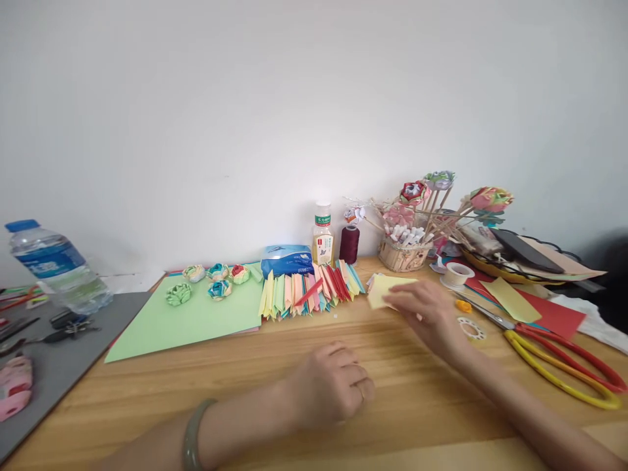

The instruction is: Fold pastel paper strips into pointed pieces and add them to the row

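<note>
My right hand (429, 317) is at a small stack of pale paper squares, its fingertips closed on the edge of the yellow paper square (385, 288) on top. Motion blurs these fingers a little. Nearer to me, my left hand (336, 383) is just over the wooden table (275, 366) with its fingers curled in; nothing shows in it. It wears a ring, and a green bangle (192, 435) circles the wrist. Behind the hands stands a row of folded paper strips (309, 292) in many colours.
Several folded paper flowers (219, 289) lie on green paper (147, 333) at left. A water bottle (59, 265) leans beyond it. Large scissors (520, 327), a tape roll (457, 273) and coloured paper lie at right. Behind are a blue packet (287, 260), thread spool (350, 244) and flower basket (405, 255).
</note>
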The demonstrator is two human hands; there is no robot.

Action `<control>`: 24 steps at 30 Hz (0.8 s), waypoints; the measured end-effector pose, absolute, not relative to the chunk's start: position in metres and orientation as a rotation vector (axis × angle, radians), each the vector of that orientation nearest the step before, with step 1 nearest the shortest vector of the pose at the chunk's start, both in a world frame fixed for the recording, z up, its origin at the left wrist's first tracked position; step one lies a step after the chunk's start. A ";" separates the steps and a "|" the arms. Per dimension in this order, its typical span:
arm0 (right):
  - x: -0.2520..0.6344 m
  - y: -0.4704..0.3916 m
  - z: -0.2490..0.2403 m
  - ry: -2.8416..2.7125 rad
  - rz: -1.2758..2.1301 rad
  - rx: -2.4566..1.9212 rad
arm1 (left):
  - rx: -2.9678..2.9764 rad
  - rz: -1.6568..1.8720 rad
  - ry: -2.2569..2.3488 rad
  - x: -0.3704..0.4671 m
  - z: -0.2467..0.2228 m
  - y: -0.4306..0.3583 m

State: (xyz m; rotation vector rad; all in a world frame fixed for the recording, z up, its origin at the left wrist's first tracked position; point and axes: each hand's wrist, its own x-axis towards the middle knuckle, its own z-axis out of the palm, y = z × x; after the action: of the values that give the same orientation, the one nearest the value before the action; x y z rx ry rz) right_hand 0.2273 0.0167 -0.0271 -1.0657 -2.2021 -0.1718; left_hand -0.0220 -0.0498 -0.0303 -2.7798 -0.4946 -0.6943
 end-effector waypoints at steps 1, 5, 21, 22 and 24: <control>0.214 0.001 -0.027 -2.257 -0.144 -1.005 | -2.738 -0.763 -0.559 -0.024 -0.030 -0.053; 0.174 -0.051 -0.029 -2.524 0.258 -0.818 | -2.715 -0.786 -0.807 -0.030 -0.033 -0.064; 0.190 -0.081 -0.035 -2.479 0.312 -0.998 | -3.050 -0.712 -1.004 -0.032 -0.044 -0.077; 0.192 -0.083 -0.035 -2.470 0.336 -1.014 | -3.112 -0.764 -1.107 -0.032 -0.042 -0.077; 0.196 -0.086 -0.033 -2.460 0.414 -1.048 | -3.228 -0.848 -1.348 -0.032 -0.036 -0.080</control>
State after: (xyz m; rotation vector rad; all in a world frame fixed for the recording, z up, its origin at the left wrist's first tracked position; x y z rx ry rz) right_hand 0.1960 -0.0864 -0.0330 -1.0479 -2.4605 0.4141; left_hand -0.0316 -0.0802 -0.0356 -3.2279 -1.3476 -0.8484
